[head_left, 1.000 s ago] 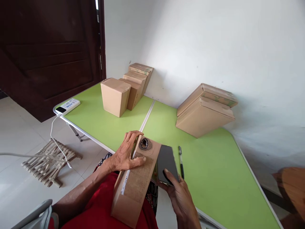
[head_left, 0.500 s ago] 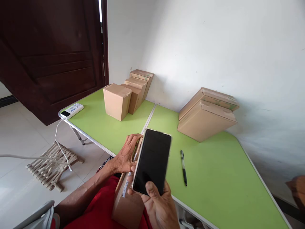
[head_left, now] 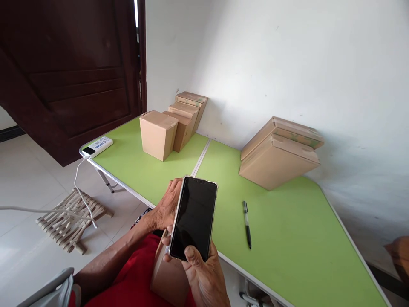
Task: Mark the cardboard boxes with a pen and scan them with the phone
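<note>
A black-screened phone (head_left: 194, 217) in a clear case is gripped by my right hand (head_left: 204, 273), its thumb on the lower edge of the screen. Behind the phone's left side, my left hand (head_left: 165, 207) rests on a cardboard box (head_left: 169, 277) that leans on the table edge against my body. The phone covers much of that box and the left fingertips, so their grip is partly hidden. To the right of the phone, a black and clear pen (head_left: 246, 224) lies on the green table (head_left: 287, 226).
Several cardboard boxes (head_left: 159, 134) stand in a row at the back left. Two more boxes (head_left: 277, 162) lean on the wall at the right. A white device (head_left: 97, 147) with a cable sits at the left corner. A woven stool (head_left: 72, 219) is on the floor.
My right hand has moved the phone to the left, so it now covers more of the held box and my left fingers. My left hand has stayed nearly in place.
</note>
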Motion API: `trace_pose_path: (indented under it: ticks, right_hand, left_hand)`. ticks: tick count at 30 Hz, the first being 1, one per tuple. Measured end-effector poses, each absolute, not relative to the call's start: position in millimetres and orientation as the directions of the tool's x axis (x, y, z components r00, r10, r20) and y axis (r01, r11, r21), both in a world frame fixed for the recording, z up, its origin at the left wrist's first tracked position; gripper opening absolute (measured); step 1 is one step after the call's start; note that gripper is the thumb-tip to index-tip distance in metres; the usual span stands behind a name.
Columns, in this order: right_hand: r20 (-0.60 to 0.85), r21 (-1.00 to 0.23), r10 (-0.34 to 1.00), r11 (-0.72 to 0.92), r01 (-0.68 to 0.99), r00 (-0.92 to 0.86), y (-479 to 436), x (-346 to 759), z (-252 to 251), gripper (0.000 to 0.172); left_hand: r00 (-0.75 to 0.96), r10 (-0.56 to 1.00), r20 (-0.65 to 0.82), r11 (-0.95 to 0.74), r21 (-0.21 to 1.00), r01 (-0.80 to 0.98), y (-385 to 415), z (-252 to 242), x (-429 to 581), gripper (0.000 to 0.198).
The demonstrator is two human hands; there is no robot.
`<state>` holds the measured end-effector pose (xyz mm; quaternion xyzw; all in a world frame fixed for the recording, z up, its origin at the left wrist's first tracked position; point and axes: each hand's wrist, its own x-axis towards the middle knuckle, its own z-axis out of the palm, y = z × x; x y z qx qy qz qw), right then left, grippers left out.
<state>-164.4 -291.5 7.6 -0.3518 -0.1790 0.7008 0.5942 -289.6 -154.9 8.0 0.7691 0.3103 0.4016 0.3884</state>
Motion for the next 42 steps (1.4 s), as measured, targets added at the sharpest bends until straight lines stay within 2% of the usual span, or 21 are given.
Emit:
trace_pose_path:
  ticks: [7,14,16,19,21,24,29,33,37,42]
  right_hand:
    - [-0.289,-0.663,0.957,-0.220,-0.715,-0.027,-292,-166,5,0.062]
    - [-0.255,-0.738,0.967,-0.193,-0.647,0.002,-292,-154,4,0.046]
    - [-0.268,-0.779,0.961,-0.175,-0.602,0.067,-289,-141,7,0.049]
    - [-0.312,-0.837,0.899,-0.107,-0.537,0.306,-280,-115,12,0.057]
    - [-0.292,-0.889,0.834,-0.056,-0.454,0.469,-269,-96,10,0.058]
    - [-0.235,-0.956,0.782,-0.080,-0.281,0.577,-250,-71,-7,0.058]
    - [-0.260,-0.963,0.796,-0.255,-0.086,0.546,-227,-56,-48,0.069]
    - [-0.236,-0.958,0.828,-0.285,0.018,0.508,-223,-61,-61,0.063]
    - [-0.165,-0.910,0.840,-0.331,0.248,0.517,-225,-58,-60,0.058]
    - [0.012,-0.765,0.842,-0.339,0.548,0.539,-231,-53,-61,0.056]
  left_hand:
    - [0.483,0.767,0.423,-0.556,0.813,0.171,-152,5,-289,0.121]
    - [0.498,0.752,0.432,-0.583,0.788,0.196,-151,-1,-291,0.084]
    - [0.491,0.769,0.409,-0.563,0.797,0.217,-153,0,-293,0.074]
    - [0.488,0.793,0.365,-0.525,0.815,0.244,-156,3,-296,0.067]
    - [0.482,0.804,0.349,-0.509,0.823,0.253,-156,4,-299,0.066]
    - [0.479,0.805,0.349,-0.505,0.827,0.246,-155,1,-300,0.067]
    - [0.478,0.815,0.327,-0.479,0.844,0.240,-153,-1,-301,0.068]
    - [0.478,0.817,0.324,-0.478,0.843,0.245,-154,0,-303,0.066]
    - [0.475,0.821,0.317,-0.471,0.846,0.251,-155,1,-303,0.065]
    - [0.462,0.834,0.301,-0.442,0.866,0.233,-156,2,-304,0.066]
